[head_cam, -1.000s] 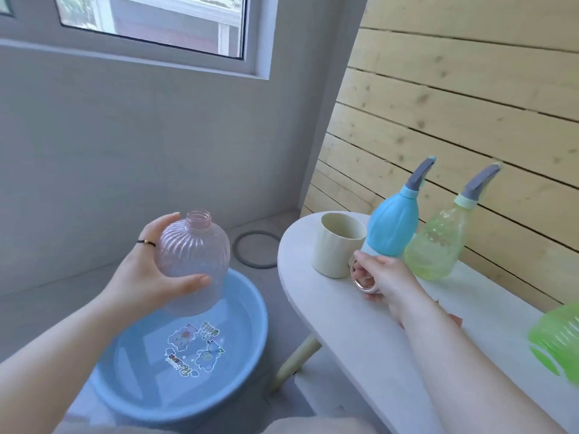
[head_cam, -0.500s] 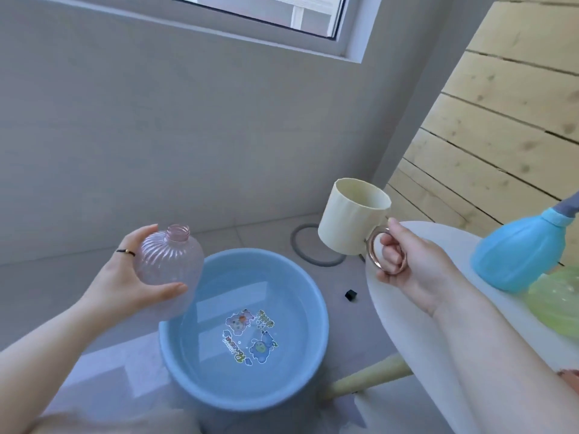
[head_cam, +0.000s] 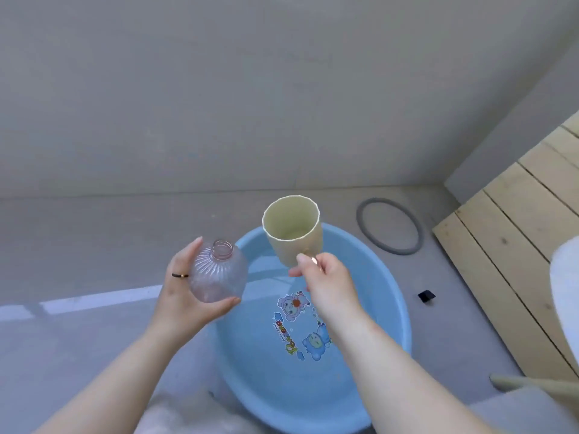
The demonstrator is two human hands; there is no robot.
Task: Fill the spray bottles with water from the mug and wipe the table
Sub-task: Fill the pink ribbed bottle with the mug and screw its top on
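Note:
My left hand (head_cam: 185,296) holds a clear pinkish ribbed spray bottle (head_cam: 217,272) upright, with its cap off and its neck open, just left of the basin's rim. My right hand (head_cam: 326,281) grips a cream mug (head_cam: 293,228) by its handle and holds it upright above the far side of a blue basin (head_cam: 393,311). The basin stands on the floor and holds clear water over a cartoon print. The mug is a little to the right of the bottle's mouth, apart from it.
A grey rubber ring (head_cam: 390,225) and a small black piece (head_cam: 426,296) lie on the grey floor right of the basin. The white table's edge (head_cam: 565,292) and one of its legs (head_cam: 532,383) show at the far right, before a wooden plank wall (head_cam: 513,233).
My right hand has lifted the mug off the table and carried it left over the basin. My view has swung down and left, so the other spray bottles are out of sight.

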